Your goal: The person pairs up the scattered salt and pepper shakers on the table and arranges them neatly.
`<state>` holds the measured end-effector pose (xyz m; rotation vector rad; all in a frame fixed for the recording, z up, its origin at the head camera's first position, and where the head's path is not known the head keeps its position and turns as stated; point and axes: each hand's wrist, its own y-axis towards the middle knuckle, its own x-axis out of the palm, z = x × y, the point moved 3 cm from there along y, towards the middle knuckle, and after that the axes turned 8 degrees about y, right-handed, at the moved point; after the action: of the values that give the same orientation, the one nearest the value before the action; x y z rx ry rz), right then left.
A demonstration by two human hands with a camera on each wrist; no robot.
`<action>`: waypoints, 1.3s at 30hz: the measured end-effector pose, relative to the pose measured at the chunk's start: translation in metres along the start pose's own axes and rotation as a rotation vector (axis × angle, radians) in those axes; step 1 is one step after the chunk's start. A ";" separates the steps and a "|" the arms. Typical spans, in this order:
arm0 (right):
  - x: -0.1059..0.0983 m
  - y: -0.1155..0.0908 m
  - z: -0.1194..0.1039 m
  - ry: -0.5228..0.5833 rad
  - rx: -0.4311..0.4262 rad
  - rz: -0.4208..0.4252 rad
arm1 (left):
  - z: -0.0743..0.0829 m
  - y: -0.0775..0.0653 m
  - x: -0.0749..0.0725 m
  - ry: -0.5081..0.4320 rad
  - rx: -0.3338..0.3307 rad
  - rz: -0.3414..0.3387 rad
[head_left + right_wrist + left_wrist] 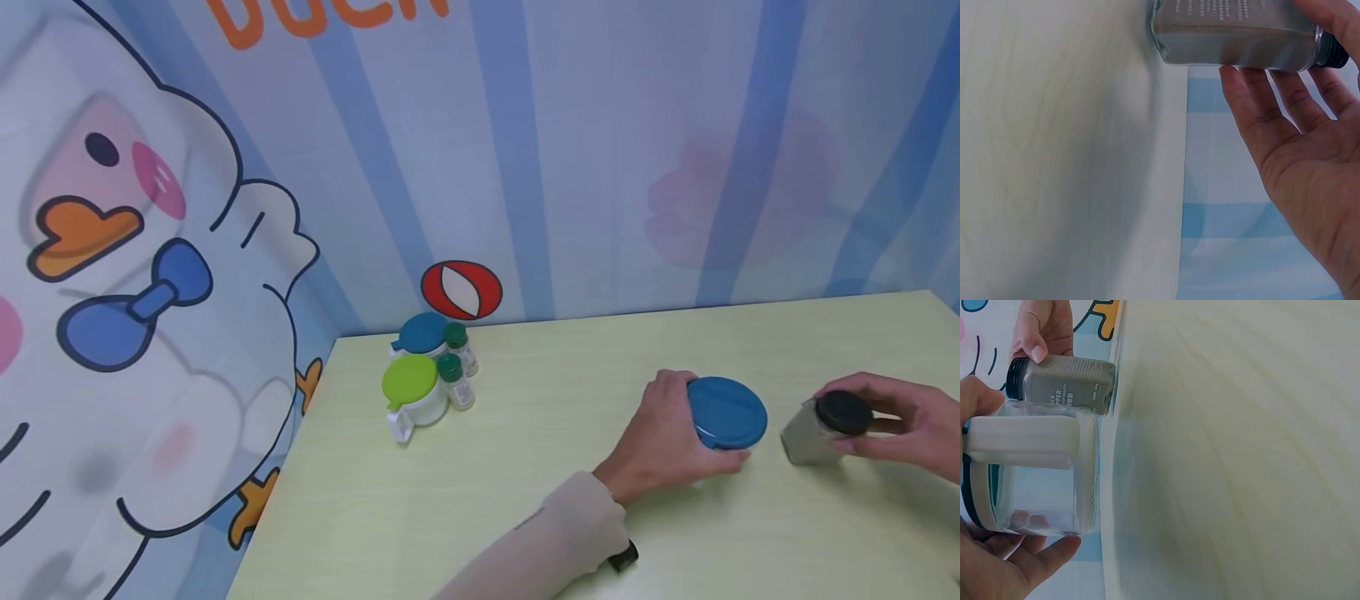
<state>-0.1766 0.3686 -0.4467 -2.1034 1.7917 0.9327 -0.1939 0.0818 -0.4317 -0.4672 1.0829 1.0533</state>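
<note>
My left hand point(663, 437) grips a clear jar point(1038, 494) from the side, fingers and thumb spread round it. The jar has a blue lid point(727, 412) and a white handle point(1025, 440). To its right, my right hand point(911, 425) holds a squarish pepper bottle point(810, 437) near its black cap point(843, 412). The bottle shows brownish-grey contents and pale print in the right wrist view, with fingertips on one side and the thumb on the other. Both containers are upright, a small gap apart in the head view. Whether their bases touch the table is hard to tell.
At the table's back left stand a green-lidded white jar point(431, 404), a second blue-lidded jar point(422, 333) and two small green-capped bottles point(459, 392) point(465, 358). A printed backdrop point(585, 167) rises behind the pale wooden table point(525, 467).
</note>
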 end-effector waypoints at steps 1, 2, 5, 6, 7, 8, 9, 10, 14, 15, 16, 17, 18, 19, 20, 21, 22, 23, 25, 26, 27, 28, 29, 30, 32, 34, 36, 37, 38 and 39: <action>0.000 0.000 0.001 0.003 -0.006 -0.001 | 0.001 0.001 0.001 0.002 -0.002 -0.001; -0.001 0.000 0.002 0.008 -0.010 -0.006 | 0.002 0.002 0.002 0.006 -0.003 0.000; -0.001 0.000 0.004 0.022 -0.013 -0.016 | 0.005 0.004 0.003 0.007 -0.013 -0.004; -0.001 0.000 0.004 0.024 -0.015 -0.021 | 0.006 0.005 0.004 0.005 -0.017 -0.005; -0.001 0.000 0.005 0.035 -0.017 -0.025 | 0.006 0.005 0.005 0.002 -0.021 -0.005; -0.001 0.000 0.005 0.046 -0.020 -0.029 | 0.007 0.006 0.005 0.000 -0.026 -0.007; -0.001 0.000 0.005 0.055 -0.025 -0.031 | 0.008 0.007 0.006 0.001 -0.032 -0.009; -0.001 0.000 0.006 0.063 -0.033 -0.035 | 0.009 0.008 0.008 0.003 -0.035 -0.010; -0.002 -0.001 0.009 0.095 -0.063 -0.047 | 0.014 0.012 0.011 0.021 -0.042 -0.015; -0.002 0.000 0.010 0.098 -0.065 -0.048 | 0.014 0.012 0.012 0.029 -0.041 -0.015; -0.002 0.000 0.011 0.102 -0.063 -0.053 | 0.015 0.013 0.012 0.033 -0.036 -0.014; -0.002 0.000 0.013 0.100 -0.058 -0.055 | 0.016 0.013 0.012 0.039 -0.032 -0.014; -0.002 0.000 0.015 0.104 -0.052 -0.058 | 0.017 0.013 0.013 0.044 -0.026 -0.014; -0.001 -0.001 0.017 0.096 -0.046 -0.063 | 0.018 0.014 0.014 0.047 -0.022 -0.013; -0.001 -0.001 0.019 0.092 -0.040 -0.062 | 0.019 0.014 0.014 0.048 -0.017 -0.012; -0.001 -0.001 0.022 0.088 -0.039 -0.066 | 0.020 0.015 0.015 0.050 -0.013 -0.013; -0.001 -0.001 0.023 0.081 -0.033 -0.065 | 0.022 0.015 0.016 0.053 -0.008 -0.013; -0.001 -0.002 0.025 0.073 -0.038 -0.066 | 0.023 0.016 0.017 0.055 -0.005 -0.015; -0.001 -0.003 0.026 0.074 -0.042 -0.059 | 0.025 0.017 0.018 0.061 -0.006 -0.017; -0.001 -0.003 0.026 0.079 -0.046 -0.058 | 0.026 0.017 0.019 0.064 -0.007 -0.018; -0.001 -0.004 0.025 0.077 -0.048 -0.065 | 0.026 0.017 0.020 0.068 -0.009 -0.020; -0.002 -0.004 0.024 0.082 -0.044 -0.066 | 0.027 0.018 0.021 0.074 -0.009 -0.020; -0.002 -0.005 0.024 0.087 -0.046 -0.072 | 0.028 0.019 0.021 0.077 -0.010 -0.020; -0.002 -0.005 0.023 0.093 -0.041 -0.075 | 0.029 0.019 0.022 0.082 -0.012 -0.020; -0.003 -0.006 0.022 0.097 -0.040 -0.089 | 0.030 0.020 0.024 0.089 -0.013 -0.022; -0.004 -0.007 0.022 0.107 -0.040 -0.095 | 0.031 0.021 0.025 0.098 -0.015 -0.024; -0.004 -0.007 0.025 0.123 -0.041 -0.094 | 0.032 0.022 0.027 0.106 -0.019 -0.028; -0.004 -0.008 0.027 0.129 -0.041 -0.095 | 0.032 0.022 0.027 0.108 -0.022 -0.030; -0.004 -0.008 0.029 0.132 -0.040 -0.096 | 0.033 0.022 0.028 0.109 -0.025 -0.033; -0.004 -0.008 0.032 0.130 -0.039 -0.096 | 0.034 0.022 0.029 0.111 -0.028 -0.034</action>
<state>-0.1792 0.3913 -0.4707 -2.3003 1.7272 0.8308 -0.1948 0.1308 -0.4387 -0.5699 1.1556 1.0230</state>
